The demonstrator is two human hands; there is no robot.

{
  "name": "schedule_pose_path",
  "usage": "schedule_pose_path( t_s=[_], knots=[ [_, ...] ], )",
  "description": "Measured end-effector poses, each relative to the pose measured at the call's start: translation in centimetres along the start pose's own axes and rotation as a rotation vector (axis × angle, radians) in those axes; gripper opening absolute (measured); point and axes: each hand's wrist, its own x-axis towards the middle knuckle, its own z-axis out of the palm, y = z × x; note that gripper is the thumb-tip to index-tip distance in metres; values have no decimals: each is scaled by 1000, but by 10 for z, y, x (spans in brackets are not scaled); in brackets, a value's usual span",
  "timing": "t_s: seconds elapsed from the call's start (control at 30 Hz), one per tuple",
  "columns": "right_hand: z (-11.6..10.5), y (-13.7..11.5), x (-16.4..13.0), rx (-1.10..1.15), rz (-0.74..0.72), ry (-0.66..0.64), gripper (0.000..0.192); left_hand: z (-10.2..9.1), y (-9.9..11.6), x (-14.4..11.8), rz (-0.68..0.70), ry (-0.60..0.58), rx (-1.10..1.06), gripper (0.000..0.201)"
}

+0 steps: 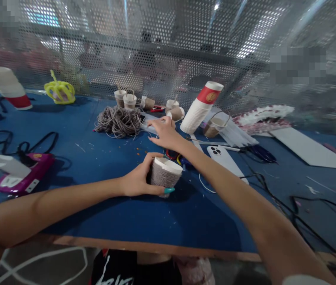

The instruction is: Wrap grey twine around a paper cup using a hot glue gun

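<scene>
My left hand (140,176) is wrapped round a paper cup (165,174) near the table's front edge. Grey cord covers the cup's side up to its white rim, and the cup leans a little. My right hand (165,133) is stretched out beyond the cup, its fingers apart and bent, with nothing visible in them. It hovers just right of a loose heap of grey cord (119,120). Scissors with dark handles (172,154) lie partly hidden behind the cup and my right wrist.
Behind stand small cord-wrapped cups (130,101) and a leaning stack of paper cups (197,111). A white phone (225,160) lies right of my right forearm. A purple glue gun (27,174) is at left; black cables (274,202) run across the right side. A perforated metal screen (162,51) borders the table.
</scene>
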Motion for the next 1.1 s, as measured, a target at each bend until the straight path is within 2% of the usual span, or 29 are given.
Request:
schedule_pose_path(
  t_s=[0.13,0.27,0.43,0.57,0.73,0.87,1.03,1.1],
  knots=[
    [9,-7,30,-67,1,-97,42,0,-2,0,-8,13,-10,80],
    [14,-8,43,-55,-16,-192,37,1,-2,1,4,10,-39,76],
    [21,-7,49,-50,49,-206,31,0,-2,1,16,6,-50,75],
    [10,-4,40,-5,71,-185,19,-1,-3,1,-9,12,-39,77],
    [-23,6,13,114,66,-117,15,0,-2,2,-27,42,-73,79],
    [-42,18,-11,479,77,-20,34,1,1,1,-48,56,-86,77],
    [-49,16,-54,556,52,236,44,1,1,1,-49,111,-107,74],
    [-50,9,-77,541,82,404,46,1,-1,1,-43,185,-84,75]
  ],
)
